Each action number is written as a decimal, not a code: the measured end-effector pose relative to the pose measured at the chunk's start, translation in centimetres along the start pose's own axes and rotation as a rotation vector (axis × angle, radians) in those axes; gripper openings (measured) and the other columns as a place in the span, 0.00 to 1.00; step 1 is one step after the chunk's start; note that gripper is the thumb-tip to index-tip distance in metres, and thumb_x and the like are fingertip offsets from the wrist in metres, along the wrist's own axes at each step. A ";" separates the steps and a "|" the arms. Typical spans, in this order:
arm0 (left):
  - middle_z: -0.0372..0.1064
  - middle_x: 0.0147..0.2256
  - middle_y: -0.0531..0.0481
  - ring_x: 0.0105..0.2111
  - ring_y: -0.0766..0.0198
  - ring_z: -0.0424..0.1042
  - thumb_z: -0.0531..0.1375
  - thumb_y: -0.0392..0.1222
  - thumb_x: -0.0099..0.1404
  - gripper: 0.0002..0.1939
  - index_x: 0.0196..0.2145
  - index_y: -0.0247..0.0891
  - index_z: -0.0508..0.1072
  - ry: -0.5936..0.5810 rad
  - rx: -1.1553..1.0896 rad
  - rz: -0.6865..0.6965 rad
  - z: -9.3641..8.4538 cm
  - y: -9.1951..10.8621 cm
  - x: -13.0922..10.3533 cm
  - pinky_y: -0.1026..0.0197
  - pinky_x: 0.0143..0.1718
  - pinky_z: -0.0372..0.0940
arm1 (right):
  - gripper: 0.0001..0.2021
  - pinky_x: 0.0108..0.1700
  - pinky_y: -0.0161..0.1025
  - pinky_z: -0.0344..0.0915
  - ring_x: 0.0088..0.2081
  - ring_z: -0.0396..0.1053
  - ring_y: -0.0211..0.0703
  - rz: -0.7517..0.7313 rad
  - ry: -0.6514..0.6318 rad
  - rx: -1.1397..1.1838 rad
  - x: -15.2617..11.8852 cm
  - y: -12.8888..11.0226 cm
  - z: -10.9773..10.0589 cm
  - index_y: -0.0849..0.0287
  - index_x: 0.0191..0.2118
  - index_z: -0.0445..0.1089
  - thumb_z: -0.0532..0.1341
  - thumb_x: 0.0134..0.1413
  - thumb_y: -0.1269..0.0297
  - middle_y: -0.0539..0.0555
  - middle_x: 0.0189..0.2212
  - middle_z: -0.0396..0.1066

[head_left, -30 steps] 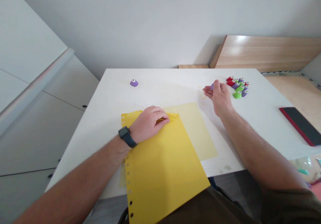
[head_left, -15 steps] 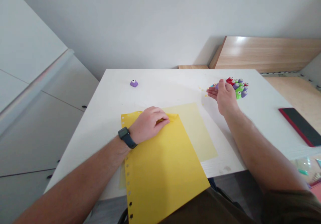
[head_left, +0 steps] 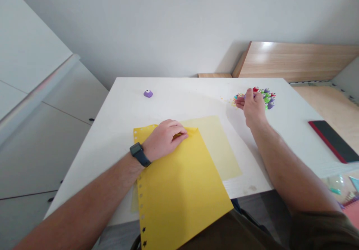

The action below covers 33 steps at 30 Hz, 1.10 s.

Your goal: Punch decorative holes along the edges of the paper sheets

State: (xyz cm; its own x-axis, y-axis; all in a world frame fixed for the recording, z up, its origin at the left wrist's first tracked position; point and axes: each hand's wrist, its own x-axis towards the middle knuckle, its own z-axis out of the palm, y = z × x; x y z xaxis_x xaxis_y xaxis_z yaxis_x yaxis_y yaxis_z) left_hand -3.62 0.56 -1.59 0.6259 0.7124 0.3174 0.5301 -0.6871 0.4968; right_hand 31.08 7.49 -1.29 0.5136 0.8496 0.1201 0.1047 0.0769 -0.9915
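Note:
My left hand [head_left: 166, 139], with a dark watch on its wrist, pinches the top edge of a yellow paper sheet [head_left: 182, 182]. The sheet has star-shaped holes along its left side, and its top edge is bent under my fingers. At the right of the desk, my right hand [head_left: 252, 106] has its thumb and fingers around a small purple toy figure [head_left: 245, 97], mostly covered by the hand. Just beyond it stands a cluster of red, green and purple one-eyed toy figures [head_left: 267, 97]. Small colourful bits [head_left: 238, 95] lie by my right fingertips.
A lone purple one-eyed figure [head_left: 148, 93] stands at the back left of the white desk [head_left: 112, 130]. A pale yellow sheet [head_left: 221, 149] lies partly under the bright one. A black case with a red edge [head_left: 333, 139] rests at the right. White cabinets [head_left: 61, 119] flank the left.
My right hand has shifted very slightly, with more of the colourful bits showing beside its fingertips. My left hand keeps its pinch on the yellow sheet. The view has moved slightly.

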 end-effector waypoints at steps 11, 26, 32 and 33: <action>0.76 0.39 0.48 0.42 0.58 0.72 0.59 0.43 0.71 0.08 0.38 0.42 0.78 -0.009 0.004 0.004 -0.1 0.0 0.1 0.52 0.48 0.67 | 0.23 0.36 0.43 0.76 0.33 0.77 0.44 -0.016 0.081 -0.020 0.0 0.4 0.4 0.52 0.37 0.60 0.59 0.57 0.35 0.51 0.29 0.74; 0.76 0.39 0.48 0.42 0.58 0.72 0.59 0.44 0.71 0.08 0.38 0.42 0.78 -0.012 0.009 0.000 0.0 0.0 0.1 0.53 0.48 0.66 | 0.22 0.45 0.41 0.76 0.38 0.77 0.40 0.051 0.026 0.092 0.3 1.1 1.6 0.52 0.36 0.60 0.59 0.58 0.37 0.51 0.33 0.75; 0.76 0.39 0.48 0.42 0.57 0.72 0.59 0.44 0.71 0.08 0.38 0.41 0.78 -0.009 0.010 -0.003 0.0 -0.1 0.0 0.52 0.48 0.66 | 0.23 0.38 0.45 0.79 0.31 0.77 0.43 0.139 -0.049 0.067 0.5 0.1 -0.4 0.53 0.33 0.60 0.57 0.59 0.36 0.53 0.27 0.76; 0.76 0.39 0.48 0.42 0.57 0.72 0.59 0.44 0.71 0.08 0.38 0.41 0.78 -0.015 0.011 -0.004 0.0 -0.1 0.0 0.52 0.48 0.66 | 0.23 0.36 0.45 0.79 0.30 0.77 0.44 0.173 -0.069 0.063 0.5 0.0 -0.4 0.53 0.33 0.60 0.57 0.59 0.37 0.53 0.27 0.76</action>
State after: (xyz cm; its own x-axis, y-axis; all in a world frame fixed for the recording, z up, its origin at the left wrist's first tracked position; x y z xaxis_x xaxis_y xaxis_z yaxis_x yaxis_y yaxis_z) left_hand -3.63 0.60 -1.63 0.6325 0.7127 0.3033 0.5389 -0.6861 0.4887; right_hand 31.63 7.72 -1.25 0.4598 0.8863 -0.0543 -0.0353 -0.0428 -0.9985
